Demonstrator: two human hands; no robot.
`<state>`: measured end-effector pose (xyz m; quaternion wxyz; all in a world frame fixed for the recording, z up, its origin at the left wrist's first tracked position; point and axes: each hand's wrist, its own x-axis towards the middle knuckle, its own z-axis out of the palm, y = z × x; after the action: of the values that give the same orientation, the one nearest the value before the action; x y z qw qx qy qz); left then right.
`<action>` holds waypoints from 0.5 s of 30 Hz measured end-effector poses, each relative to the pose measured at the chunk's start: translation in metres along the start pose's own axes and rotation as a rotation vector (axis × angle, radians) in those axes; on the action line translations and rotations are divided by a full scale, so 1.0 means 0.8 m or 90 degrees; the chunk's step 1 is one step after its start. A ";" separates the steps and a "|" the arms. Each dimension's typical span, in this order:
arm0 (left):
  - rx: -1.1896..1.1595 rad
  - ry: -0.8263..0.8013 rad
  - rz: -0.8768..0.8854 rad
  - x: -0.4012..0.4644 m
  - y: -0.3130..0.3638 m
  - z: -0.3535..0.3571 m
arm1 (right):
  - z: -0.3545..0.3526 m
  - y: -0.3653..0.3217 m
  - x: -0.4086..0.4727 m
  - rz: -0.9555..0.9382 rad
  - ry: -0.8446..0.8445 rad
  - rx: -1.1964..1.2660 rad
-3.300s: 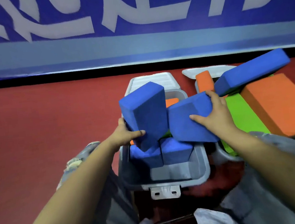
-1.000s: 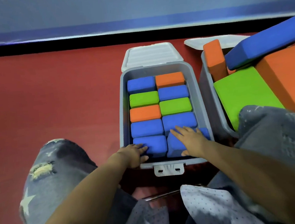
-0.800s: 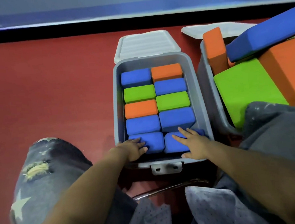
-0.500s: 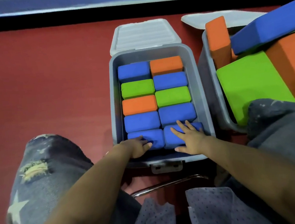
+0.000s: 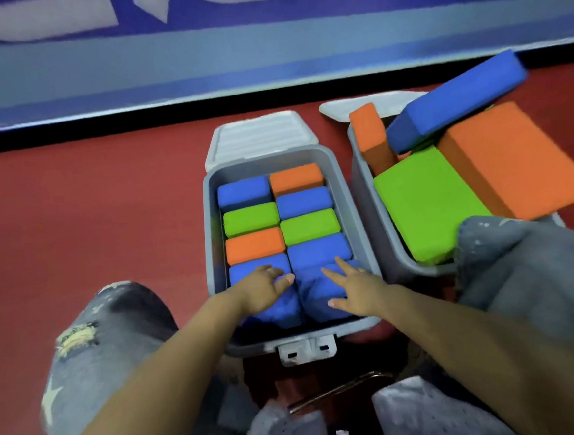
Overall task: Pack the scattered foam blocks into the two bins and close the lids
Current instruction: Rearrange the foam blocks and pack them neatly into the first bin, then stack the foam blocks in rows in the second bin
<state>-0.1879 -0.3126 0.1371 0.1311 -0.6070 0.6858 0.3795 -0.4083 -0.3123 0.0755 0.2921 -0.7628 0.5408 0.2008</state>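
Evidently both hands were pressing rather than gripping: the left hand (image 5: 261,284) lay flat, fingers straight, on the near-left blue block (image 5: 274,307), and the right hand (image 5: 353,286) lay spread on the near-right blue block (image 5: 319,300), neither curled round anything. That flat pressure looked meant to seat the last pair level with the rows beyond them toward 12 o'clock, so the lid could shut. The left bin (image 5: 211,230) held two packed columns of small blocks; its lid (image 5: 262,135) lay thrown back at 12 o'clock. At 3 o'clock stood the right bin (image 5: 362,190), heaped with large blocks, a long blue block (image 5: 458,97) tilted across the top, well above the rim. I judged that bin would need re-stacking before closing.
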 end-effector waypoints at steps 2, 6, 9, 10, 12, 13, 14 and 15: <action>-0.006 0.025 -0.002 -0.009 0.020 -0.001 | -0.011 0.010 -0.029 0.024 0.039 0.067; 0.043 0.013 0.061 -0.040 0.092 -0.005 | -0.043 0.039 -0.102 0.060 0.122 0.192; 0.061 0.022 0.106 -0.066 0.143 -0.012 | -0.058 0.069 -0.148 0.083 0.188 0.240; 0.060 0.030 0.115 -0.075 0.160 -0.015 | -0.064 0.080 -0.161 0.087 0.214 0.267; 0.049 0.052 0.135 -0.090 0.191 -0.022 | -0.077 0.099 -0.187 0.100 0.258 0.324; 0.046 0.063 0.148 -0.097 0.206 -0.026 | -0.082 0.109 -0.198 0.110 0.280 0.357; 0.045 0.075 0.166 -0.100 0.221 -0.030 | -0.087 0.119 -0.207 0.124 0.303 0.387; 0.044 0.094 0.186 -0.100 0.237 -0.034 | -0.091 0.130 -0.218 0.140 0.324 0.415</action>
<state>-0.3385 -0.2771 0.2752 0.0444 -0.5223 0.7872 0.3249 -0.5654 -0.2627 0.2145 0.3518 -0.5936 0.7091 -0.1451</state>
